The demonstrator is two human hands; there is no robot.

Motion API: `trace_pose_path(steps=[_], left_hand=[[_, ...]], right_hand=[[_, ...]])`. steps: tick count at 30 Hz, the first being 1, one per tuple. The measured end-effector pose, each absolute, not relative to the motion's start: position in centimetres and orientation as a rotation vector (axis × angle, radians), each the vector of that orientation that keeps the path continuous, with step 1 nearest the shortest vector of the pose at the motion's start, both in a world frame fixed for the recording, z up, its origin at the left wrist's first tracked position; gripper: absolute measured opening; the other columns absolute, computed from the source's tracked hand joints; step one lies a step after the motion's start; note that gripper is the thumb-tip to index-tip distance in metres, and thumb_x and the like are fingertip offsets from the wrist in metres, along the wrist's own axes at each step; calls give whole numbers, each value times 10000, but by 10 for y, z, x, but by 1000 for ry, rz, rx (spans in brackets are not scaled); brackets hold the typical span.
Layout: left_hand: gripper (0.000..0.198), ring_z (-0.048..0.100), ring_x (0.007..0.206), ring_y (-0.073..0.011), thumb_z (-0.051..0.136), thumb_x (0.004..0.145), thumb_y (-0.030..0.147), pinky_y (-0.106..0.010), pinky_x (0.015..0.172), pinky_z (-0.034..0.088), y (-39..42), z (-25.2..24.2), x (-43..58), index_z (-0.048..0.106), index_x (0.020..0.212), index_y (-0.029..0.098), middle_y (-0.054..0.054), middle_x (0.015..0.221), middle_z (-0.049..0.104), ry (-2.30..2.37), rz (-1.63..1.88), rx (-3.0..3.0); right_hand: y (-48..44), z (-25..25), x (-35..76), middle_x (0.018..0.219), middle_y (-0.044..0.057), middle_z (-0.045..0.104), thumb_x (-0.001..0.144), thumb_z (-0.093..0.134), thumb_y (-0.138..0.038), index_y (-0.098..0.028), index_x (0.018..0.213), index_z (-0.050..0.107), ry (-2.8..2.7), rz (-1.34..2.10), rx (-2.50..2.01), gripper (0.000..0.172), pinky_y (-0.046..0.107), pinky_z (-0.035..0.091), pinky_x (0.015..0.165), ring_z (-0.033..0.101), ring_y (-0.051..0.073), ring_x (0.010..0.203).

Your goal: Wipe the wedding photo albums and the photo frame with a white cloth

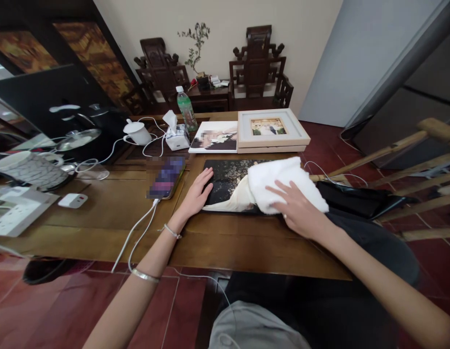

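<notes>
A dark photo panel (225, 177) lies on the wooden table in front of me, showing pale flowers and a long cream dress. My left hand (198, 193) rests on its left edge, fingers stretched out and holding nothing. A folded, fluffy white towel (283, 177) covers the right part of the panel and hangs past its right end. My right hand (295, 206) has hold of the towel from above, pressing it onto the panel with fingers partly spread. What lies beneath the towel is hidden.
Behind the panel are a photo print (213, 138) and stacked pale picture frames (273, 131). A charging phone (168, 179), tissue box (177, 137), bottle (186, 109), lidded cup (136, 132), mug (28, 169) and power strip (19, 211) stand leftward. Wooden rails (402, 179) rise at right.
</notes>
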State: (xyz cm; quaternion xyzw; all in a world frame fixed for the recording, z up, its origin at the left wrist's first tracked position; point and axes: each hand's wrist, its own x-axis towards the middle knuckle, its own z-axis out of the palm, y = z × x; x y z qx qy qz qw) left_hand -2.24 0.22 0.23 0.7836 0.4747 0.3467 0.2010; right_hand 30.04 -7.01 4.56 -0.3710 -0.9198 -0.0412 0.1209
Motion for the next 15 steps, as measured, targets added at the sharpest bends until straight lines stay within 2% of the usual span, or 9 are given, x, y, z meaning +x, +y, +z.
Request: trace_pose_path(steps=[3, 6, 9, 15], left_hand=[[456, 306, 1387, -210, 406, 928, 362, -435, 1153, 215, 2, 3, -21, 488, 1330, 165, -116, 1458, 409, 1340, 973, 2186], [457, 312, 1384, -212, 403, 928, 365, -439, 1150, 219, 2, 4, -21, 495, 1324, 156, -122, 1455, 412, 1348, 973, 2182], [453, 314, 1384, -214, 406, 926, 370, -449, 1147, 224, 2, 4, -21, 502, 1319, 165, -116, 1452, 419, 1346, 973, 2184], [454, 320, 1381, -218, 406, 927, 361, -453, 1143, 233, 2, 5, -20, 505, 1317, 151, -124, 1451, 418, 1342, 978, 2179]], right_hand=[[-115, 42, 299, 1405, 152, 461, 660, 422, 54, -161, 890, 681, -2663, -114, -1024, 407, 664, 252, 1044, 247, 365, 1374], [-130, 40, 299, 1410, 125, 464, 665, 435, 47, -178, 849, 682, -2648, -98, -1002, 381, 646, 247, 1059, 244, 346, 1379], [-113, 42, 301, 1393, 126, 483, 657, 445, 39, -179, 899, 679, -2680, -97, -997, 401, 647, 266, 1047, 276, 352, 1365], [-32, 54, 299, 1332, 139, 532, 678, 432, 21, -186, 1127, 610, -2685, -73, -1170, 526, 587, 342, 1011, 410, 334, 1290]])
